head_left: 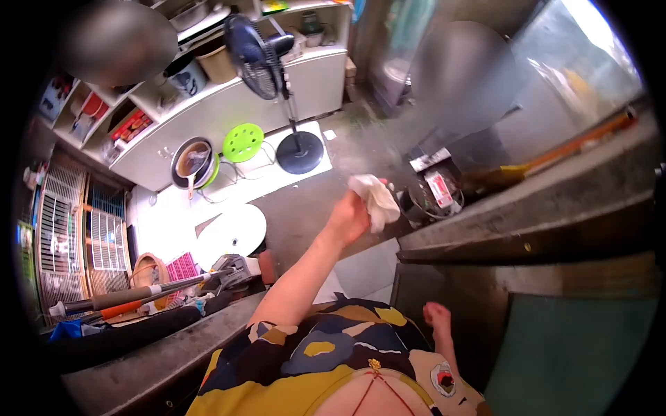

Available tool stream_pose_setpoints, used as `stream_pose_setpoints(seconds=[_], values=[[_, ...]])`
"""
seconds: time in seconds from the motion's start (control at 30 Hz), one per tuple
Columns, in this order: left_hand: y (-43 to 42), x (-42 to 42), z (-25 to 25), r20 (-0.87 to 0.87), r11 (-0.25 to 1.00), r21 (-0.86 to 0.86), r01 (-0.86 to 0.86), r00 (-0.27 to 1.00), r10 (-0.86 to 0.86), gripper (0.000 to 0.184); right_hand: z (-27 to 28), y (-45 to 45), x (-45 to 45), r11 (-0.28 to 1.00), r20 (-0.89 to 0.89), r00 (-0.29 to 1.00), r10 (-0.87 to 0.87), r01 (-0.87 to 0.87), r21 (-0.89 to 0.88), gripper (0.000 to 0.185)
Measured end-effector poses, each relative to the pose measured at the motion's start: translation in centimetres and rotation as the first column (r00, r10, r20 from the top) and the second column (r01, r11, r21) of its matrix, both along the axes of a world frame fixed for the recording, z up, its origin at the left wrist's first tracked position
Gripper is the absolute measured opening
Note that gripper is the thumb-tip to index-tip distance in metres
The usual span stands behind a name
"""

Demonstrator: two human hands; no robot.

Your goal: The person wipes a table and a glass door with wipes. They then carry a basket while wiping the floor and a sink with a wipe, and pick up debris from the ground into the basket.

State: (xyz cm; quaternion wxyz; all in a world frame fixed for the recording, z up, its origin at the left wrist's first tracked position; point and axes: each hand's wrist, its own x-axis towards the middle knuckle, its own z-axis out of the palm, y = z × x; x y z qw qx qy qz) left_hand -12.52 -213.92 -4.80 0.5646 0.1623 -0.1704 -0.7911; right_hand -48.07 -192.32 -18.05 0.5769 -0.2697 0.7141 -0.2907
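Observation:
My left hand (349,220) stretches forward in the middle of the view, its fingers closed on a crumpled white cloth (377,201), perhaps a rag or tissue. The cloth hangs over the floor, just left of a dark bin (416,208) holding a red-and-white packet (439,189). Low on the right side of my body, my right hand (437,315) hangs with curled fingers, apart from any object. What it may hold, if anything, is too small to make out.
A black standing fan (300,152) stands before white cabinets (305,83). Nearby are a green perforated stool top (243,143), a pan (192,161) and a round white lid-like disc (232,236). Wire racks (62,222) and long poles (132,297) lie left. A doorway wall (513,232) borders the right.

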Motion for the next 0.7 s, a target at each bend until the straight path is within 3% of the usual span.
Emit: stream_pose_setpoints(seconds=[0.1, 0.13, 0.17, 0.2, 0.3, 0.33, 0.37, 0.4, 0.5, 0.57, 0.63, 0.7], values=[[0.9, 4.4, 0.9, 0.222, 0.993, 0.06, 0.099, 0.969, -0.11, 0.052, 7.6, -12.1, 11.9, 0.938, 0.07, 0.979, 0.194, -0.164, -0.304, 0.023], [1.2, 5.3, -0.3, 0.195, 0.997, -0.009, 0.072, 0.978, -0.069, 0.047, 9.6, -15.0, 15.6, 0.904, 0.114, 0.958, 0.262, -0.202, -0.377, 0.03], [1.4, 7.7, -0.5, 0.294, 0.997, 0.001, 0.077, 0.953, -0.073, 0.045, 12.7, -19.2, 21.7, 0.778, 0.161, 0.865, 0.475, -0.328, -0.536, 0.038], [1.8, 9.2, -0.5, 0.381, 0.994, 0.018, 0.106, 0.918, -0.105, 0.046, 13.3, -20.5, 24.9, 0.779, 0.269, 0.819, 0.506, -0.3, -0.551, 0.039], [2.5, 13.2, 0.7, 0.726, 0.986, -0.161, 0.045, 0.683, 0.087, 0.053, 12.1, -23.6, 31.0, 0.663, 0.126, 0.758, 0.64, -0.462, -0.589, 0.034], [2.6, 14.4, -0.3, 0.796, 0.951, -0.309, 0.029, 0.555, 0.242, 0.055, 11.6, -24.3, 32.5, 0.641, 0.07, 0.751, 0.656, -0.506, -0.577, 0.032], [2.8, 15.4, -1.0, 0.776, 0.96, -0.276, -0.036, 0.581, 0.245, 0.05, 11.3, -25.0, 34.0, 0.616, 0.01, 0.741, 0.671, -0.549, -0.565, 0.031], [3.0, 16.4, -1.3, 0.752, 0.966, -0.239, -0.101, 0.61, 0.25, 0.046, 10.9, -25.4, 35.4, 0.641, 0.093, 0.731, 0.676, -0.521, -0.563, 0.025], [3.7, 19.5, -1.3, 0.722, 0.962, 0.004, -0.275, 0.666, 0.187, 0.033, 10.5, -27.0, 37.8, 0.538, 0.063, 0.586, 0.808, -0.69, -0.485, 0.015], [4.4, 21.2, -2.9, 0.724, 0.872, 0.087, -0.482, 0.632, 0.277, 0.026, 11.2, -28.2, 39.5, 0.481, 0.046, 0.529, 0.848, -0.729, -0.487, 0.01], [5.1, 23.0, -4.5, 0.754, 0.781, 0.075, -0.621, 0.548, 0.363, 0.019, 11.8, -29.9, 41.2, 0.592, 0.3, 0.513, 0.804, -0.643, -0.486, 0.01], [5.9, 23.9, -5.5, 0.661, 0.696, 0.112, -0.709, 0.576, 0.481, 0.019, 12.8, -31.1, 42.9, 0.682, 0.487, 0.489, 0.724, -0.618, -0.392, 0.011]])
